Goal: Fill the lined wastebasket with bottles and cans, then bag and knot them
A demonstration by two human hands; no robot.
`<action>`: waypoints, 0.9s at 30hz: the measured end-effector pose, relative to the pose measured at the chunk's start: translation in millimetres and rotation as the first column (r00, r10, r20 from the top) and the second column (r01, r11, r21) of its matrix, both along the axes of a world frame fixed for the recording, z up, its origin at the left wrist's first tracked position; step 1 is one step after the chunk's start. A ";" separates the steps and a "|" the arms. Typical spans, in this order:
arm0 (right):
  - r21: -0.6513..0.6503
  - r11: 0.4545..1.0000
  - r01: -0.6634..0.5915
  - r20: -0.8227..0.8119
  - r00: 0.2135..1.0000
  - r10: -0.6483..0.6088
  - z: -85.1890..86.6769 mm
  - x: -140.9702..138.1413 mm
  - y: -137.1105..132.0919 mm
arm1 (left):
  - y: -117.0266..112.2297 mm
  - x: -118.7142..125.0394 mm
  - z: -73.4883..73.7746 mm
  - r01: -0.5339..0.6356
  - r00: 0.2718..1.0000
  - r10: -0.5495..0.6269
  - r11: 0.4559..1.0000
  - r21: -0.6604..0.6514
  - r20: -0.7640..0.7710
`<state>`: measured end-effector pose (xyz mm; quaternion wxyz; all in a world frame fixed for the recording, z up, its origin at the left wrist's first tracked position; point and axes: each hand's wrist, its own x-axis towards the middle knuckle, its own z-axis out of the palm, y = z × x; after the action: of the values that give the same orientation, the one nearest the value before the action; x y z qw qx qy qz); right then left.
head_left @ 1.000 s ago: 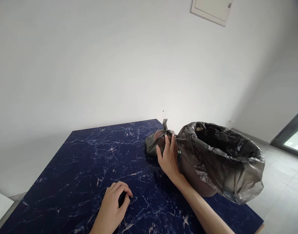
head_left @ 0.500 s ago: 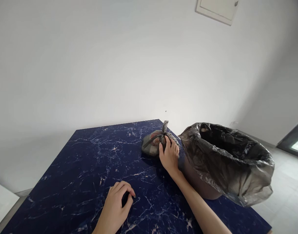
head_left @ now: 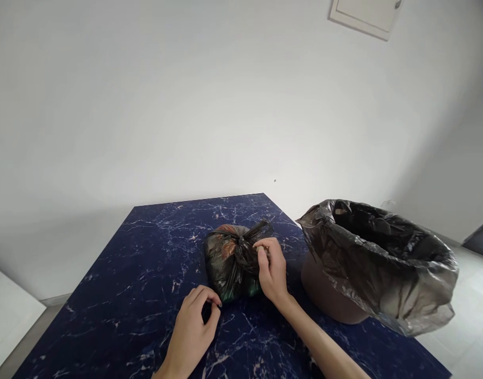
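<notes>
A small knotted black plastic garbage bag [head_left: 223, 268] lies on the dark blue marbled table [head_left: 134, 295]. Orange and green contents show faintly through its film. My right hand [head_left: 273, 268] is closed on the gathered plastic at the bag's right side, beside the knot. My left hand [head_left: 196, 323] rests low on the table at the bag's near left corner. Its fingers are loosely curled, with a gap between thumb and forefinger and nothing seen in it. Whether its fingertips touch the bag, I cannot tell.
At the table's right stands a brown trash bin [head_left: 330, 295], lined with a black plastic bag [head_left: 383, 284] folded wide over its rim. Behind the table rises a white wall [head_left: 209, 105] with a panel door [head_left: 365, 16] high on it. A white surface [head_left: 10, 310] sits at far left.
My right hand has drawn the knotted bag nearer and to the left, turning it. It now grips the gathered plastic. My left hand has barely moved. The view has shifted slightly left.
</notes>
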<state>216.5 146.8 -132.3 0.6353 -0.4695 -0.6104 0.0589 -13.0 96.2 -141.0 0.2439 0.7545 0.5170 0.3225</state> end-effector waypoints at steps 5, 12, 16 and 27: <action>-0.138 0.982 -0.132 -0.141 0.984 0.113 -10.1 4.1 5.9 | 0.9 -0.4 -1.8 -0.062 0.996 0.059 0.997 0.051 0.065; -0.266 0.919 -0.292 -0.282 0.935 0.216 -13.1 -6.0 0.6 | -0.5 0.5 -1.2 -0.075 0.996 0.067 0.990 0.119 0.063; -0.312 0.872 -0.378 -0.281 0.913 0.295 -12.9 -9.6 -1.2 | -0.5 0.4 -2.8 -0.103 0.992 0.088 0.980 0.168 0.092; -0.351 0.693 -0.630 -0.238 0.775 0.585 9.0 -24.0 -22.8 | 5.9 -7.6 -4.3 -0.293 0.949 0.232 0.899 0.324 0.215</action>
<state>192.5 124.0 -123.2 0.4981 -0.3597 -0.6693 0.4177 -20.6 102.1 -145.3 0.1025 0.6785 0.5252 0.5032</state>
